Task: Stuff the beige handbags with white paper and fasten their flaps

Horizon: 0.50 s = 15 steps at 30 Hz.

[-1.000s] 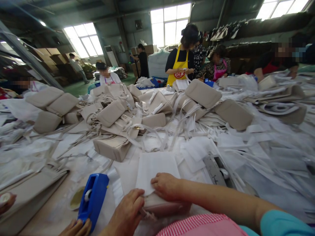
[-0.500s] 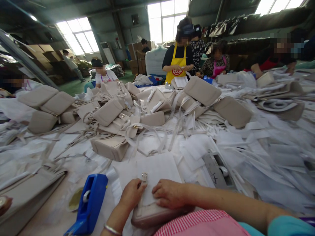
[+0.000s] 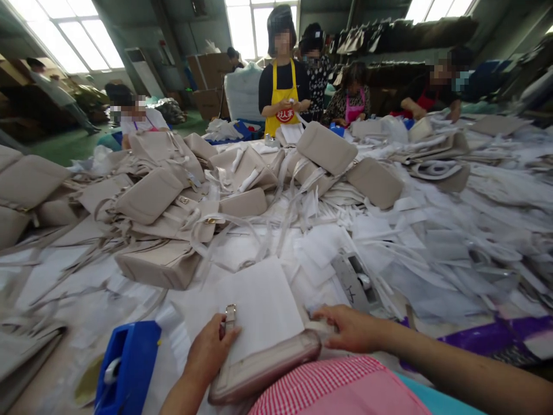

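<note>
A beige handbag (image 3: 268,369) lies in front of me against my pink apron, with a white sheet (image 3: 263,311) over its upper face. At the bag's left edge, the thumb and fingers of my left hand (image 3: 209,346) pinch a short strap with a metal buckle (image 3: 231,314). My right hand (image 3: 352,328) is at the bag's right edge, thumb and forefinger apart around a beige strip there. A firm hold by the right hand does not show. Left of the bag is a blue tape dispenser (image 3: 127,366).
Beige handbags (image 3: 151,196) with long straps are piled across the table. A grey tape dispenser (image 3: 356,282) stands beyond my right hand. Loose white sheets (image 3: 432,276) cover the right side, near a purple package (image 3: 479,340). A person in a yellow apron (image 3: 284,95) and several others work opposite.
My right hand has left the white sheet and moved to the bag's right edge, its fingers spreading. My left hand stays at the buckle strap. The camera view has shifted right.
</note>
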{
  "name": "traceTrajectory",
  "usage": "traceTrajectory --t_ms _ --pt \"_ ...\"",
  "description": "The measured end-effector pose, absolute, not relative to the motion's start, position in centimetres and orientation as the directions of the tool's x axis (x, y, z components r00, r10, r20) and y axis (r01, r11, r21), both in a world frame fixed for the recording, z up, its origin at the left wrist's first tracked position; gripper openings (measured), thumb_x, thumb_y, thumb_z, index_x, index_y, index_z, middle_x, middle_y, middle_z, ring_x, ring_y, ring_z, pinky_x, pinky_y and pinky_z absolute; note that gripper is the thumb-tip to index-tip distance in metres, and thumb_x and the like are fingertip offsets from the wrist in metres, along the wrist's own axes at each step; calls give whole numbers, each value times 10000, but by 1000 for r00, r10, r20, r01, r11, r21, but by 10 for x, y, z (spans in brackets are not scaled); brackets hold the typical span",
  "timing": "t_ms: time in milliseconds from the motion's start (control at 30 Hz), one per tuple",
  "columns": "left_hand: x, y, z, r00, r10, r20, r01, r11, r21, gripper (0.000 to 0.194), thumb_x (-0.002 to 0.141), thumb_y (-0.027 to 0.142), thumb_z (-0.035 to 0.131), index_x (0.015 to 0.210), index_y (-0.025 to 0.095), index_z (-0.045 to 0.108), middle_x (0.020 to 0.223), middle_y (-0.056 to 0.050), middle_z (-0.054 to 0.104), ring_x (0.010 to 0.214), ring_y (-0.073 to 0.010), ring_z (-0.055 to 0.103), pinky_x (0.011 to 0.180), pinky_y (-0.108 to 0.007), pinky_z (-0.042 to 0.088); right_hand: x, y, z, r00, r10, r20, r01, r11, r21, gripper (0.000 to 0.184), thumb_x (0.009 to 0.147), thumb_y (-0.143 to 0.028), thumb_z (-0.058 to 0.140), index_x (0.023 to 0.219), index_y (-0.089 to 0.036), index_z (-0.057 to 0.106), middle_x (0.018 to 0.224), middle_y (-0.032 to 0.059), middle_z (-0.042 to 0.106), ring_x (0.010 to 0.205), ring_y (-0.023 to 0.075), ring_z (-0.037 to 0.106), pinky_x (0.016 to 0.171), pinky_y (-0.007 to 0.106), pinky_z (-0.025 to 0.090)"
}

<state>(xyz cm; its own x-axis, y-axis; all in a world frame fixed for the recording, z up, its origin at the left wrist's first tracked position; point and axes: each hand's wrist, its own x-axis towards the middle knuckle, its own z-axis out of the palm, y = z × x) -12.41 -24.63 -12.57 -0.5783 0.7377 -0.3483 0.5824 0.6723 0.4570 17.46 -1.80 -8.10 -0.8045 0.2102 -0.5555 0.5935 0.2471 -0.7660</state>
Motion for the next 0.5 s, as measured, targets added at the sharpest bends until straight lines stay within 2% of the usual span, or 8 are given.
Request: traceTrajectory --t_ms 100,200,267,300,367,433,500 --pt "-123 -245 -122 -580 734 -353 606 679 415 283 841 464 528 983 221 556 769 -9 643 734 -201 613 652 -288 370 162 -7 -62 -821 6 -572 567 -122 -815 644 742 -393 701 1320 -176 520 846 46 679 576 144 629 526 240 458" --pt "-121 -243 -118 -582 728 -362 607 685 404 260 840 438 540 972 215 562 742 -7 642 712 -196 609 638 -282 360 133 -7 -61 -879 -160 -449 469 -460 -754 649 720 -538 706 1236 -180 541 961 91 682 675 164 665 548 243 486" --pt "-121 -243 -118 -586 727 -357 599 686 414 260 840 436 542 975 215 567 721 -1 638 701 -196 608 633 -281 360 110 -12 -73 -881 -166 -443 454 -561 -692 604 770 -616 608 1193 -192 542 1032 106 675 744 177 674 584 269 513" --pt "-121 -243 -118 -590 727 -351 594 685 421 267 844 441 537 979 214 570 709 1 636 692 -197 607 633 -283 365 100 -15 -81 -861 -132 -491 476 -546 -690 548 813 -616 541 1158 -190 551 995 94 681 711 165 665 576 270 511" --pt "-122 -246 -120 -593 730 -338 581 680 448 294 860 457 507 999 209 581 712 -7 645 694 -203 614 647 -294 389 86 -17 -98 -804 9 -595 556 -345 -756 394 872 -518 484 1027 -173 595 778 36 669 560 124 595 526 240 472" --pt "-125 -249 -123 -593 742 -311 562 659 500 330 887 463 452 1026 204 599 798 -40 685 765 -216 638 712 -315 434 81 -12 -112 -809 171 -562 573 15 -820 257 866 -379 512 842 -156 637 581 -15 581 482 101 506 503 214 415" --pt "-128 -252 -129 -600 750 -278 540 636 551 365 904 458 407 1039 202 629 949 -77 714 908 -231 650 837 -345 461 82 -3 -121 -863 215 -458 504 284 -816 223 837 -280 528 718 -150 665 549 -18 566 530 110 509 542 213 409"
